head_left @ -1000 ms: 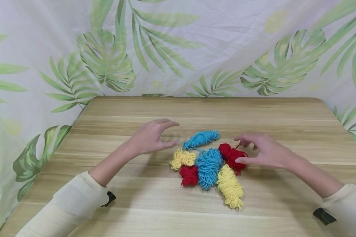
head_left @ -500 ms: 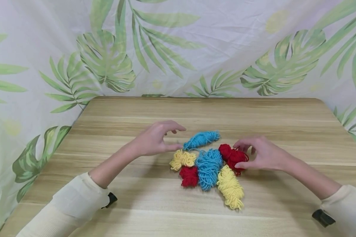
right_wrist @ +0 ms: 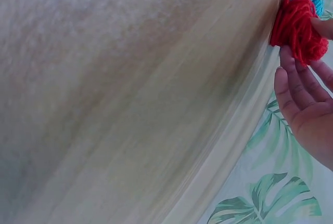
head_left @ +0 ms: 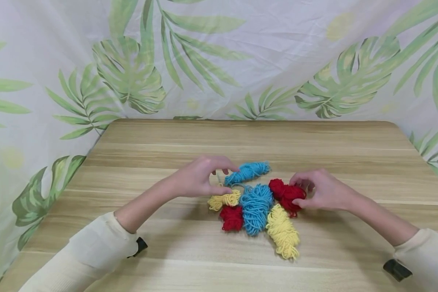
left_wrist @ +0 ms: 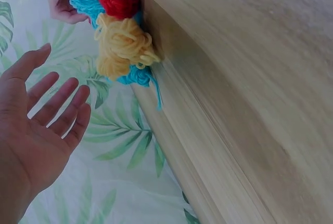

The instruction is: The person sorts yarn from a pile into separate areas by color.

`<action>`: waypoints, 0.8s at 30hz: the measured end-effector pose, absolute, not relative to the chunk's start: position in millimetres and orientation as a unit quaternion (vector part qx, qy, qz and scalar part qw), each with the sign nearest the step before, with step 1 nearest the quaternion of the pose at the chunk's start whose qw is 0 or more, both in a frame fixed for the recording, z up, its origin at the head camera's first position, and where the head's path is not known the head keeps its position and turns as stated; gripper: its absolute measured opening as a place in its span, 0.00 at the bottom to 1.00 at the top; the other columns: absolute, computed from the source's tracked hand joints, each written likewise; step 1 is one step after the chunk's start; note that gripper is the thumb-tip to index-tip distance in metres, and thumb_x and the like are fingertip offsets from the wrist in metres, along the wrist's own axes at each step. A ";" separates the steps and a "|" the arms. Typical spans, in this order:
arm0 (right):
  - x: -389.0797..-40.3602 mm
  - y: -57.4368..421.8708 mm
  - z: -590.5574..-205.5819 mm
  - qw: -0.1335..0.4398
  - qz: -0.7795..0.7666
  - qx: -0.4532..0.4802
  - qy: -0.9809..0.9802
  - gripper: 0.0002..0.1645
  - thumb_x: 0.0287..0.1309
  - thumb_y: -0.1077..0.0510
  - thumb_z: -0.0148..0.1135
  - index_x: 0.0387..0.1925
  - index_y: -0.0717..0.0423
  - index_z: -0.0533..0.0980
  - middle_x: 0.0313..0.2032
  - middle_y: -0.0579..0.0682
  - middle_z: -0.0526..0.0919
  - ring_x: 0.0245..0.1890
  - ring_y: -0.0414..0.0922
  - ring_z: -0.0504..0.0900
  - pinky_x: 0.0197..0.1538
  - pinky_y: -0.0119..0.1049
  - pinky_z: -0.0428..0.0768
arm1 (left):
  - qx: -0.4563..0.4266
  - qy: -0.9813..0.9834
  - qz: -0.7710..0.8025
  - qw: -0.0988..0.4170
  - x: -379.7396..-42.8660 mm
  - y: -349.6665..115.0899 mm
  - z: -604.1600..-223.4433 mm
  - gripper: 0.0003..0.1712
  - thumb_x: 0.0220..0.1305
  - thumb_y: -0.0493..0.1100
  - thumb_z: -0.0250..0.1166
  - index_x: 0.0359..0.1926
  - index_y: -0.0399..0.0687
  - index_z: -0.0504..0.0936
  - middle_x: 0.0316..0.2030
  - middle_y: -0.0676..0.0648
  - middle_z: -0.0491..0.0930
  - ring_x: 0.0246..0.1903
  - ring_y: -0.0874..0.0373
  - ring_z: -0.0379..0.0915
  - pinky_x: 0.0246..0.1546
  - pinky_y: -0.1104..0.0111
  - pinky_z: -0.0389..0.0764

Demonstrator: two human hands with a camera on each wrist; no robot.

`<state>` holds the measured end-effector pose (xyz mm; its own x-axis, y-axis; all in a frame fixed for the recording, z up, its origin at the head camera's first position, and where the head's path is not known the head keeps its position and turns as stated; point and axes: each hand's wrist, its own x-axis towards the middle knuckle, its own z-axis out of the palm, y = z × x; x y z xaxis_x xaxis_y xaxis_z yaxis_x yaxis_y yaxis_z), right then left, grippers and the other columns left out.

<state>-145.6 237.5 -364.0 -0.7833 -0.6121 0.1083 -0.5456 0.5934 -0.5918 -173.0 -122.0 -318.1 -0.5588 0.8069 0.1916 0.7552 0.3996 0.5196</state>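
Several small yarn skeins lie bunched together: a thin blue skein [head_left: 250, 171] at the back, a small yellow skein [head_left: 219, 202] and a small red skein [head_left: 232, 218] on the left, a large blue skein [head_left: 256, 209] in the middle, a long yellow skein [head_left: 283, 232] in front, and a larger red skein [head_left: 288, 194] on the right. My left hand [head_left: 198, 178] hovers over the small yellow skein, fingers spread in the left wrist view, holding nothing. My right hand [head_left: 323, 190] is at the larger red skein, thumb on one side and relaxed fingers [right_wrist: 294, 83] on the other.
Everything lies on a wood-grain table [head_left: 160, 251]. A pale cloth with green leaf prints [head_left: 219, 61] hangs behind it and at its sides. A loose blue yarn end [left_wrist: 158, 94] trails from the bunch.
My left hand has moved right and toward the front, from beside the skeins to over the small yellow one. The right hand has shifted slightly about the red skein. The skeins lie as before.
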 end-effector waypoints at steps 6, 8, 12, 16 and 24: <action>-144.3 239.0 -363.3 0.065 -0.319 -0.305 0.895 0.15 0.49 0.61 0.77 0.41 0.55 0.83 0.31 0.37 0.84 0.30 0.36 0.78 0.33 0.35 0.82 | 0.495 0.816 0.291 0.062 -171.2 -117.5 -319.0 0.25 0.61 0.43 0.77 0.57 0.39 0.84 0.51 0.43 0.85 0.46 0.47 0.80 0.44 0.54 0.85; -144.0 239.5 -362.2 0.068 -0.325 -0.302 0.894 0.15 0.50 0.62 0.77 0.41 0.55 0.83 0.32 0.38 0.84 0.31 0.36 0.78 0.34 0.34 0.82 | 0.503 0.811 0.292 0.063 -170.2 -117.0 -319.6 0.24 0.61 0.43 0.77 0.56 0.41 0.85 0.52 0.44 0.85 0.47 0.48 0.81 0.46 0.53 0.84; -143.6 240.5 -360.1 0.075 -0.338 -0.291 0.892 0.15 0.50 0.63 0.77 0.41 0.56 0.82 0.33 0.40 0.84 0.32 0.38 0.78 0.34 0.34 0.82 | 0.519 0.799 0.298 0.061 -168.3 -115.8 -321.9 0.21 0.60 0.41 0.78 0.54 0.42 0.86 0.51 0.45 0.86 0.49 0.49 0.82 0.50 0.54 0.84; -144.3 241.8 -359.3 0.079 -0.347 -0.282 0.891 0.15 0.50 0.64 0.77 0.41 0.56 0.82 0.34 0.41 0.85 0.33 0.39 0.80 0.35 0.34 0.83 | 0.529 0.791 0.300 0.064 -166.7 -114.3 -324.8 0.20 0.60 0.40 0.78 0.52 0.41 0.87 0.50 0.45 0.86 0.50 0.50 0.82 0.53 0.60 0.83; -147.4 247.0 -360.0 0.065 -0.363 -0.278 0.887 0.15 0.50 0.66 0.77 0.40 0.56 0.82 0.36 0.43 0.85 0.36 0.41 0.81 0.37 0.36 0.85 | 0.534 0.790 0.286 0.095 -162.3 -110.8 -328.1 0.21 0.59 0.41 0.78 0.53 0.41 0.86 0.50 0.47 0.85 0.49 0.54 0.80 0.53 0.62 0.82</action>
<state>-147.4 247.0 -360.0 -0.8373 -0.5397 0.0871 -0.4462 0.5825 -0.6794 -162.3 -110.8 -328.1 -0.4107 0.8986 0.1544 0.7896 0.2658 0.5531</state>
